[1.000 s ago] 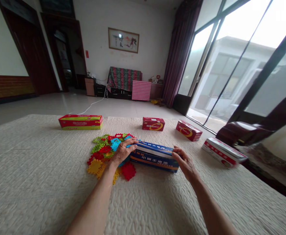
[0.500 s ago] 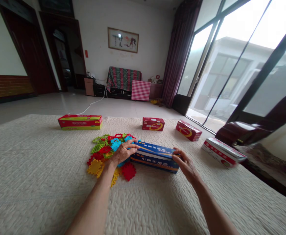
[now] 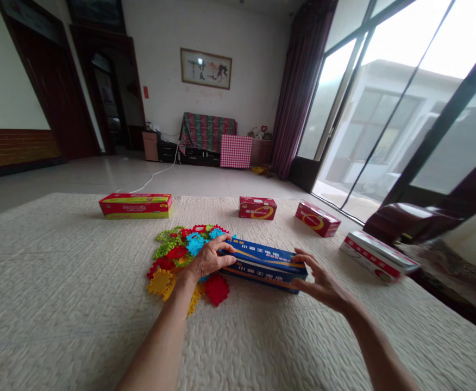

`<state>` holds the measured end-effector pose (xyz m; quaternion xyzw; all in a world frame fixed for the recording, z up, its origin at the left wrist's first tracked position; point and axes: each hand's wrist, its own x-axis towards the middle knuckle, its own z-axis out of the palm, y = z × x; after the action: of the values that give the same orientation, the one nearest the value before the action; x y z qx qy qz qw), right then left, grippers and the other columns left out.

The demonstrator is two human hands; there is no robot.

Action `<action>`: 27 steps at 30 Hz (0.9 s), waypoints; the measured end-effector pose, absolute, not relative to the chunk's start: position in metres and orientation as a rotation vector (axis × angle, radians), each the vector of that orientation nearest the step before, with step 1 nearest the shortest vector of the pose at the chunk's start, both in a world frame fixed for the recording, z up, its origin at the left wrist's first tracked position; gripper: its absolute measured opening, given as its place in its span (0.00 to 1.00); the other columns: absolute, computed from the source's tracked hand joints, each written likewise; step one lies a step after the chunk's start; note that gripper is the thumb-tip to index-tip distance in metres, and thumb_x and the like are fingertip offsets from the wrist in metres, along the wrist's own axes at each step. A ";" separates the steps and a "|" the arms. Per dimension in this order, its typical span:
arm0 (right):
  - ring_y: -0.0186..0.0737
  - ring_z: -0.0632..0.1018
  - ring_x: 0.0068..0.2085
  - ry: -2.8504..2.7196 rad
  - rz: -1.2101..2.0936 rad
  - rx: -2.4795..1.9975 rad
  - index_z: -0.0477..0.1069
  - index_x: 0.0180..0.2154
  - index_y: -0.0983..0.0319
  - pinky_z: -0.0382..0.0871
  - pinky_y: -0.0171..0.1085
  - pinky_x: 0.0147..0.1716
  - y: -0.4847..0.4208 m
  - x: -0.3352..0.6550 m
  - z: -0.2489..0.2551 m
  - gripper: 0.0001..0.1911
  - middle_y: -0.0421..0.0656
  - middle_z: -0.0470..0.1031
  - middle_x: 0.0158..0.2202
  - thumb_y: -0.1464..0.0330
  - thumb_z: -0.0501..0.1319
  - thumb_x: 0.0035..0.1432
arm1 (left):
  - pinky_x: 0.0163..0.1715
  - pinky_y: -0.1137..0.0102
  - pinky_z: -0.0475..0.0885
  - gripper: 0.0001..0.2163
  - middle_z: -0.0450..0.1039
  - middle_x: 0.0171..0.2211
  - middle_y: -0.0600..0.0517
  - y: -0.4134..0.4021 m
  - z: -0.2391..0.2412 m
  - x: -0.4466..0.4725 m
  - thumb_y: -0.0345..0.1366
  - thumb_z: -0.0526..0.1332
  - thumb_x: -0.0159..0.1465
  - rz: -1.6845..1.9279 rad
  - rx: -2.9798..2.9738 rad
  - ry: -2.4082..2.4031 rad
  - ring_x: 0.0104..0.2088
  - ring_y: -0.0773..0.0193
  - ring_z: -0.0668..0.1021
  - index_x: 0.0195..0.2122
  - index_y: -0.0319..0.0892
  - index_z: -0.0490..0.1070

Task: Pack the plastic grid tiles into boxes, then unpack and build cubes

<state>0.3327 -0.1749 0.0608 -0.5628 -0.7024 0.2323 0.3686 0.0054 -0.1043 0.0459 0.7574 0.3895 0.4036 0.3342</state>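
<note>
A long blue cardboard box with white and orange print lies slantwise on the quilted cover, its top flat. My left hand is closed around its left end, fingers over the top and thumb against the front. At the right end, my right hand grips the box, fingertips on the top and thumb low on the front face. Colourful plastic interlocking pieces, in red, yellow, green and blue, are heaped beside and under my left hand, which hides some of them.
Beyond the pile sits a red and yellow-green box. Two dark red boxes stand at the back right, and a white and red box lies nearer on the right. A dark wooden armrest borders the cover there.
A pale gap along the blue box's upper front edge has closed as its top came down. My right thumb has moved down onto the front face. The view shifted slightly.
</note>
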 end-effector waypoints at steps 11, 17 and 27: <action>0.50 0.75 0.50 -1.906 0.457 -1.416 0.72 0.39 0.57 0.73 0.47 0.49 -0.167 0.335 0.053 0.17 0.48 0.70 0.53 0.70 0.64 0.42 | 0.60 0.60 0.62 0.07 0.65 0.60 0.47 -0.108 0.044 0.016 0.30 0.63 0.53 1.100 2.019 1.084 0.61 0.55 0.68 0.34 0.45 0.71; 0.54 0.76 0.49 -1.832 0.475 -1.359 0.74 0.40 0.55 0.78 0.45 0.40 -0.155 0.351 0.082 0.18 0.52 0.70 0.54 0.68 0.64 0.42 | 0.60 0.56 0.62 0.09 0.66 0.60 0.46 -0.103 0.052 0.033 0.29 0.64 0.51 1.136 1.931 1.166 0.60 0.51 0.69 0.33 0.48 0.71; 0.54 0.70 0.58 -1.737 0.281 -1.186 0.72 0.41 0.57 0.66 0.52 0.56 -0.020 0.245 0.093 0.21 0.48 0.67 0.58 0.75 0.59 0.41 | 0.59 0.57 0.65 0.07 0.70 0.56 0.45 0.014 0.096 -0.053 0.32 0.60 0.53 1.332 2.241 1.286 0.57 0.54 0.72 0.34 0.45 0.71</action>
<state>0.2445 -0.0200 0.0928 -0.4879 -0.7146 0.1157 0.4879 -0.0526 0.0144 0.0962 0.7656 0.4394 0.4550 0.1170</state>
